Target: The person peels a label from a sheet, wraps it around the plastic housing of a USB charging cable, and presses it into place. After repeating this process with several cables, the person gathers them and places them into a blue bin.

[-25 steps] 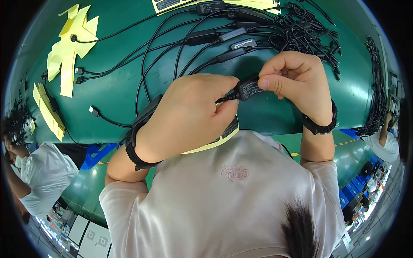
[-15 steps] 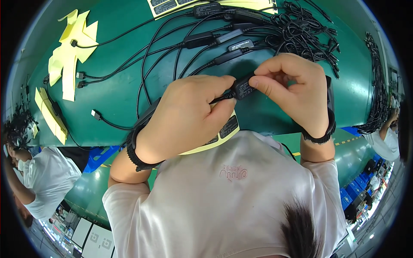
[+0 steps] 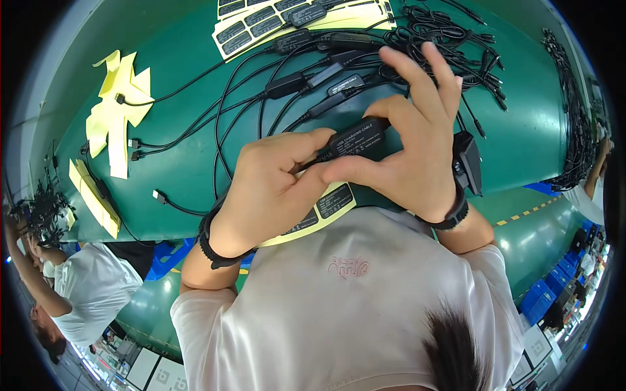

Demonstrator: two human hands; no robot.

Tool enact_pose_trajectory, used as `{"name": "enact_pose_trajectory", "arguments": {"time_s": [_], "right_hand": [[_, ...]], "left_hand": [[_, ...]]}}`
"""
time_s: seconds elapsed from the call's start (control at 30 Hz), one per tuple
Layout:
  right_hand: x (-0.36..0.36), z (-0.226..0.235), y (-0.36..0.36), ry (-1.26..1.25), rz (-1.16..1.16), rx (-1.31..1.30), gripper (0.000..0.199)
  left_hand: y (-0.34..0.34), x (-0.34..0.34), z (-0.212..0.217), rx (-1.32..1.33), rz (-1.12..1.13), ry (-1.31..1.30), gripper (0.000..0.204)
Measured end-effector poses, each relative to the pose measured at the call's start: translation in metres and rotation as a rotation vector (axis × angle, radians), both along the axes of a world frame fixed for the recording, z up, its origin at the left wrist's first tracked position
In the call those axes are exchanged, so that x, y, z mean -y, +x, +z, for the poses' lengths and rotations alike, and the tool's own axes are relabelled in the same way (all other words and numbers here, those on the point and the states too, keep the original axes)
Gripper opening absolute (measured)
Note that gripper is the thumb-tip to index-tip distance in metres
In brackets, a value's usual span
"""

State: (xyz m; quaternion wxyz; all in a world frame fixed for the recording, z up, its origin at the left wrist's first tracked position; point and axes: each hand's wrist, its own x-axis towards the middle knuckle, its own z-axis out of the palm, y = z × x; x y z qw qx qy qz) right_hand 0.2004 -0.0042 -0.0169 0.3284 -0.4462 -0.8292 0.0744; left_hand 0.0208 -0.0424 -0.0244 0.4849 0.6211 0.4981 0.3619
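Observation:
A black USB cable with a flat rectangular box [image 3: 358,138] is held in front of my chest, its labelled face turned up. My left hand [image 3: 264,179] pinches the cable at the box's left end between thumb and forefinger. My right hand [image 3: 417,153] spans the box, thumb along the lower edge and forefinger on the upper right end, other fingers raised and spread. Partly hidden below my left hand lies a yellow sheet of black labels [image 3: 336,203]. Beyond the hands, several similar cables [image 3: 287,85] lie side by side, their boxes in a slanting row.
More label sheets [image 3: 251,29] sit at the far edge of the green table [image 3: 176,124]. Crumpled yellow backing paper [image 3: 117,107] is at left, near a folded yellow strip [image 3: 94,199]. Cable coils [image 3: 450,49] pile up far right. A black stand-like object [image 3: 467,163] is beside my right wrist. Another person [image 3: 91,287] works at left.
My right hand has gone from pinching the box's right end to spanning it, with its fingers opened out. The box now shows its label more fully. The view has shifted slightly.

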Motion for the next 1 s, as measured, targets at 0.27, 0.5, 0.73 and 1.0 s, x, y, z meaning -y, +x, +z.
{"name": "enact_pose_trajectory", "arguments": {"time_s": [0.27,0.5,0.73,1.0], "right_hand": [[-0.006,-0.012,0.0,-0.121,0.106,-0.1,0.037],[-0.009,-0.007,0.002,-0.055,0.129,-0.037,0.015],[-0.017,-0.006,0.007,-0.149,0.154,-0.121,0.018],[-0.028,-0.008,0.012,-0.149,0.238,-0.181,0.021]], "left_hand": [[0.001,0.001,0.0,0.108,0.047,-0.164,0.016],[-0.007,-0.004,0.008,0.136,-0.031,-0.278,0.017],[-0.005,-0.008,0.007,0.176,0.017,-0.27,0.019],[-0.004,-0.013,0.007,0.083,0.033,-0.196,0.025]]}}
